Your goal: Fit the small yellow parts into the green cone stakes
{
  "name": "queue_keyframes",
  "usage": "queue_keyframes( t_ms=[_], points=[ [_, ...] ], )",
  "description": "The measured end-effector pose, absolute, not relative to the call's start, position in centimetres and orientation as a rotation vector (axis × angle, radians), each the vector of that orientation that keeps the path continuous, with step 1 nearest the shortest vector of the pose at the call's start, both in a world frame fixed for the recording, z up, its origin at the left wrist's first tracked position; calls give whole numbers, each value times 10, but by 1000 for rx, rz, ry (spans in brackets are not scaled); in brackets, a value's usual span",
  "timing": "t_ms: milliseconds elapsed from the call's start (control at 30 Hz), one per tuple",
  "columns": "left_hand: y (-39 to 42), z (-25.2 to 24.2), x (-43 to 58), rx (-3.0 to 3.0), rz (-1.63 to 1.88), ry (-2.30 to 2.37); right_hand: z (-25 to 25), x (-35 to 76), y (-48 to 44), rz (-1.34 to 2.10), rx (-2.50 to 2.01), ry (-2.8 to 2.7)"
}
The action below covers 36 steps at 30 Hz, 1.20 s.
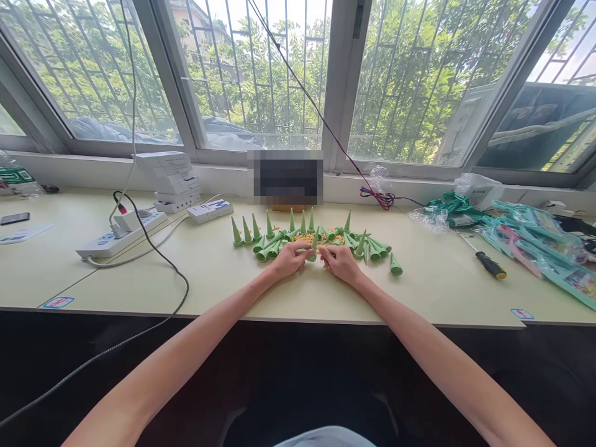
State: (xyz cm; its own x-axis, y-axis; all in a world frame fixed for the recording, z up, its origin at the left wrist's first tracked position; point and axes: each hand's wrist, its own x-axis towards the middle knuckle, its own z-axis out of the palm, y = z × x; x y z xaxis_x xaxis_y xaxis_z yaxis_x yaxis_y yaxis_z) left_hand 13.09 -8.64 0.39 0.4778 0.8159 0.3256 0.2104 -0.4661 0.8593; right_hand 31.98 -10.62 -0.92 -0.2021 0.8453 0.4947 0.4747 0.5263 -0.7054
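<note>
Between the thumb and fingers of my left hand (291, 259) is a small green cone (315, 238), its tip pointing up. My right hand (342, 262) is closed in a pinch just to the right of that cone; whatever its fingertips hold is too small to make out. Behind both hands lies a heap of small yellow pieces (305, 238). Several more green cones surround the heap. Some stand upright in a row at the left, such as one cone (236, 233), and others lie on their sides, like the cone (395, 266) at the right.
On the left of the pale table (298, 304) are a power strip (121, 234), a stack of white boxes (172, 180) and a black cable (184, 273). A screwdriver (490, 264) and plastic-wrapped teal items (531, 239) lie right. A blurred dark screen (288, 178) stands behind.
</note>
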Motion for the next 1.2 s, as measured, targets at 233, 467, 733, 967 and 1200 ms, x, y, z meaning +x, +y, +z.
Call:
queue_keyframes(
  t_ms=[233, 467, 733, 967, 1200],
  points=[
    [-84, 3, 128, 1965, 925, 883, -9, 319, -110, 394, -1028, -1876],
    [-84, 5, 129, 1989, 861, 816, -10, 319, -112, 202, -1015, -1968],
    [-85, 5, 129, 1959, 818, 730, -10, 316, -115, 4, -997, -2102],
    [-84, 1, 130, 1968, 819, 693, -12, 313, -117, -150, -1052, -2134],
    [-86, -1, 131, 2029, 851, 708, -12, 314, -117, -71, -1013, -2103]
  ],
)
